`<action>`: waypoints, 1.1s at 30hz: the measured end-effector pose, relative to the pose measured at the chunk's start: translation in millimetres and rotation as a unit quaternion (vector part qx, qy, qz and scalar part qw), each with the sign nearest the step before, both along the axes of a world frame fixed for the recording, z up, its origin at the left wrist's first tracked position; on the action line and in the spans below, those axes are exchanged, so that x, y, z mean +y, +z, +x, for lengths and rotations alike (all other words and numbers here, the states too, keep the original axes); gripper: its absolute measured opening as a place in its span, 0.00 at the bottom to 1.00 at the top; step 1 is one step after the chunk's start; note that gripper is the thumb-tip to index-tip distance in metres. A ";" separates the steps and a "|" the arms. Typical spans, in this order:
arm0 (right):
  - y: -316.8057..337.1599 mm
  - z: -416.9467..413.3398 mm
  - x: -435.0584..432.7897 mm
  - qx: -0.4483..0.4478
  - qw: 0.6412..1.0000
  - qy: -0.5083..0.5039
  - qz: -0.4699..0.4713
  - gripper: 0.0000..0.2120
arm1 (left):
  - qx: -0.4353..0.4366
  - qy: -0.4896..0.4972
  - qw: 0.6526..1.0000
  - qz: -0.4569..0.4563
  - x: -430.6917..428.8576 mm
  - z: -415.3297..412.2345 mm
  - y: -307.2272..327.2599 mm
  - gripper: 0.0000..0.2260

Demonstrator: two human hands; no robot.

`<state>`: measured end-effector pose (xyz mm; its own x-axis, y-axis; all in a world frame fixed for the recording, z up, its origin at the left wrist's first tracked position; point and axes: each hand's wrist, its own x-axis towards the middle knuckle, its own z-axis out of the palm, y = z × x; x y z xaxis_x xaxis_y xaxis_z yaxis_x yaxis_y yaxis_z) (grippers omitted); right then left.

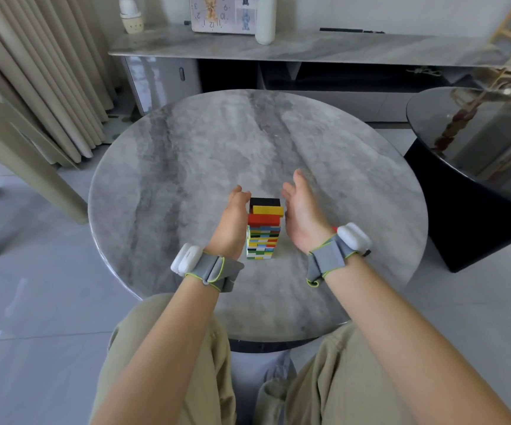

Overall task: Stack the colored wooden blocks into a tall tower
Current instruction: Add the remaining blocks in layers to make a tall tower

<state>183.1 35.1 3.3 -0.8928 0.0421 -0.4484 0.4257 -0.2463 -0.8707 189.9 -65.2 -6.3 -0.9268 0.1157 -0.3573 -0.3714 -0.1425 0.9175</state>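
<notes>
The tall tower of coloured wooden blocks [262,230] stands upright near the middle of the round grey marble-look bench [186,142], a bit toward the near edge. Top layers visible: black, then yellow, then red; below that thin mixed rows w/ green, blue, white, yellow.

Left hand [232,222] sits just beside the tower's left face, fingers loosely curled, gripping nothing — contact w/ the blocks can't be told from this angle. Right hand [301,216] is spread open, palm facing the tower's right side, apart from it, holding nothing.

Handling, as a judgement: blocks are stiff, light, smooth-painted, so prob. slippery against each other; stack isn't bonded and a sideways nudge could shear a layer or topple it. The yellow block looks slightly offset to the right. Best hold — flat palms on opposite faces, low-to-mid height, even gentle squeeze, no gripping at the top.
</notes>
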 end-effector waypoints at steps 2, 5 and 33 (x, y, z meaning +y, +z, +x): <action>6.1 6.1 -4.6 -0.003 1.000 0.018 0.013 0.30 | 0.001 0.010 1.000 0.006 -1.2 -2.5 -2.6 0.21; 14.0 12.2 -5.4 -0.013 0.999 0.041 0.034 0.30 | 0.009 0.009 1.000 -0.008 -1.8 -3.9 -4.7 0.21; 1.0 -11.2 28.9 0.123 0.955 0.126 0.237 0.23 | 0.183 -0.131 0.946 -0.232 -21.4 -15.5 -3.2 0.35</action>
